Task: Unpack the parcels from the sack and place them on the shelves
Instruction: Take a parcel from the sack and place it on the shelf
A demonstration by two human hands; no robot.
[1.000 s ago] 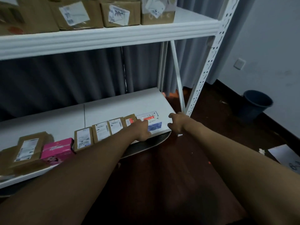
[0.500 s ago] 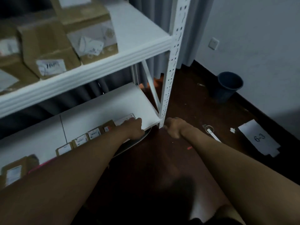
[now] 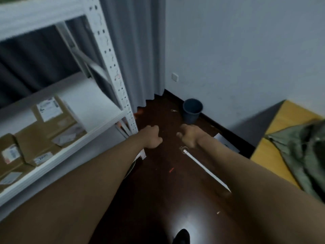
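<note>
Several brown cardboard parcels [image 3: 47,120] with white labels lie on the white shelf [image 3: 70,148] at the left. A grey-green sack [image 3: 299,152] lies crumpled on a yellow surface [image 3: 290,117] at the right edge. My left hand [image 3: 152,137] hovers over the dark floor just right of the shelf's corner post [image 3: 112,67], with its fingers loosely curled and nothing in them. My right hand [image 3: 189,136] hangs beside it, a short gap apart, also loosely curled and holding nothing. Neither hand touches a parcel or the sack.
A dark blue bin [image 3: 192,110] stands on the floor by the wall and grey curtain. A white strip [image 3: 207,169] and a sheet of paper [image 3: 225,141] lie on the dark wooden floor. My shoe tip [image 3: 182,236] shows at the bottom.
Both hands have left the lower shelf and its small parcels. The view has swung up and to the right, bringing the sack on the yellow surface into sight.
</note>
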